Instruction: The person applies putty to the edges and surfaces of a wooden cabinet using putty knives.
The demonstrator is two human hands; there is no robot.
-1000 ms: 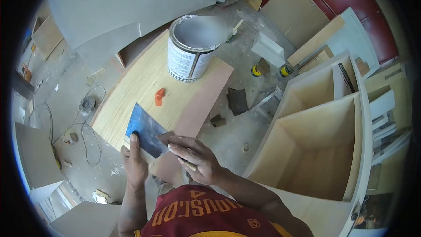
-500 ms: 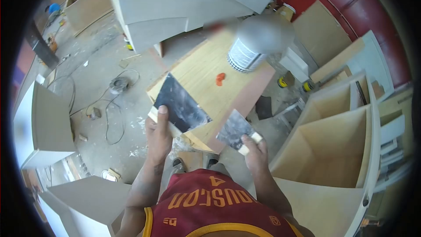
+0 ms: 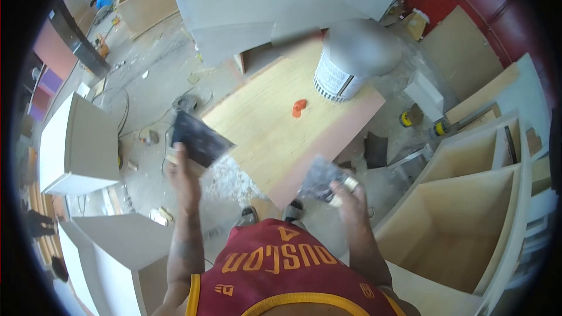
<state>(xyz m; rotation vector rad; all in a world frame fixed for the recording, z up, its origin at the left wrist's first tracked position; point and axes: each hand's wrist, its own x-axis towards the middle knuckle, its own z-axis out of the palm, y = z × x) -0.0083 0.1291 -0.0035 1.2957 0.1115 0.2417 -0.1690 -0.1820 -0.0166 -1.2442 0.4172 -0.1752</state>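
Observation:
My left hand grips a wide dark putty knife by its pale edge, off the left side of a wooden board. In my right hand is a smaller, smeared putty knife, its blade over the board's near right edge. An orange-red lump of paste lies on the board. Behind it, at the far right corner, stands a large metal can, its top blurred out. A pinkish coat covers the board's right edge.
An open wooden cabinet stands at the right. White panels and a pale box piece are at the left. A cable and a round tool lie on the floor. Yellow tins sit beyond the board. A distant person in blue crouches at the upper left.
My hands have moved apart, the right one away from the wide knife, and both knives now show separately. The view has shifted, and the wide knife is now left of the board.

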